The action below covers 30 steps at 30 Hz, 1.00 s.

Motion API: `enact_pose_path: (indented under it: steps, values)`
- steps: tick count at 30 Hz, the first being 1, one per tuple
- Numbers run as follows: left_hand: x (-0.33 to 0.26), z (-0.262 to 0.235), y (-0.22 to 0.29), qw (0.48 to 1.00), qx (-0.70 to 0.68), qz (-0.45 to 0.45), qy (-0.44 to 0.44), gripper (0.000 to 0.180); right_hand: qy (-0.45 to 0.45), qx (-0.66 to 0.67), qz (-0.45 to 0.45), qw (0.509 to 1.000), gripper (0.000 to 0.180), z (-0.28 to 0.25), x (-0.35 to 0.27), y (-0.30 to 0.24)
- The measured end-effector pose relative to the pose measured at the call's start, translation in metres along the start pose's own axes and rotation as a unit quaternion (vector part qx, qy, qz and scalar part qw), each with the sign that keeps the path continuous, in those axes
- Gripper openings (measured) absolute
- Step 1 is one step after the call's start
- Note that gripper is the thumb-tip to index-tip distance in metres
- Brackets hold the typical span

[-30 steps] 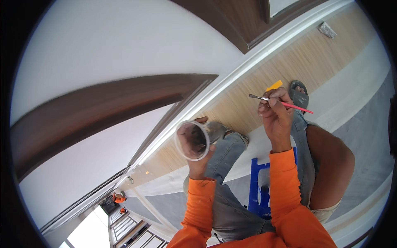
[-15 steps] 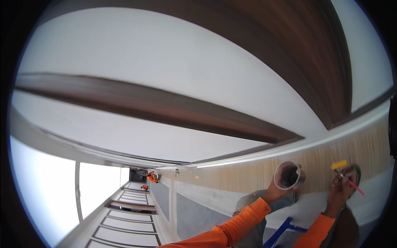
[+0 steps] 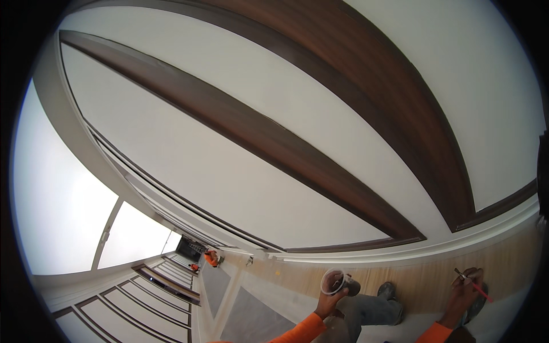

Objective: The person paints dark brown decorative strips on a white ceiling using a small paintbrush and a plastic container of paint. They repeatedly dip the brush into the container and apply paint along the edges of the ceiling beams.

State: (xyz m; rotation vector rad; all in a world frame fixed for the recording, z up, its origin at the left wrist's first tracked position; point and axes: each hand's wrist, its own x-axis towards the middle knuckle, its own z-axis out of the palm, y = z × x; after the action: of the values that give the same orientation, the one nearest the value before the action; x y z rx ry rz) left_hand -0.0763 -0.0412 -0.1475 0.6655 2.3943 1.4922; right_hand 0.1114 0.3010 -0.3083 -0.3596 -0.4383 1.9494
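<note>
My left hand (image 3: pixel 329 304) is wrapped round a clear plastic cup (image 3: pixel 353 286) with dark brown contents. The cup tilts a little, its round mouth showing. Further right, my right hand (image 3: pixel 464 292) grips a thin paintbrush (image 3: pixel 481 291) with a red handle. Its dark tip points up and left, toward the wall, and touches nothing that I can see. Both hands are above the wood-look floor (image 3: pixel 417 279), in orange sleeves. My legs and dark shoes (image 3: pixel 387 291) show below and behind them.
A white wall (image 3: pixel 217 166) with dark brown wooden trim (image 3: pixel 394 103) rises in front, with a white skirting (image 3: pixel 486 220) at its foot. Grey floor sheets (image 3: pixel 251 314) lie to the left. Down the corridor a person in orange (image 3: pixel 211 258) crouches by the wall.
The view has tilted, showing more wall. My left hand and the cup have shifted left and down in the picture, and my right hand is lower. The yellow piece and blue object no longer show.
</note>
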Motion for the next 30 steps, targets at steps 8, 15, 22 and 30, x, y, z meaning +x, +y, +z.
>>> enact_pose_path:
  steps: [8,15,22,30]
  values:
    - [-0.047,0.013,-0.023,0.998,0.03,-0.028,0.053,0.071,-0.063,-0.004,-0.015,0.998,0.033,0.066,-0.004,-0.036]
    - [-0.013,0.039,-0.01,1.0,0.014,-0.014,-0.005,0.075,-0.115,-0.032,-0.033,0.992,0.044,0.204,0.003,-0.09]
    - [-0.004,0.044,-0.017,0.998,0.036,-0.025,-0.042,0.08,-0.189,-0.002,-0.061,0.98,0.021,0.286,0.026,-0.094]
    - [0.011,0.033,-0.012,0.991,0.092,-0.042,-0.082,0.079,-0.258,-0.023,-0.216,0.941,0.02,0.392,0.056,-0.072]
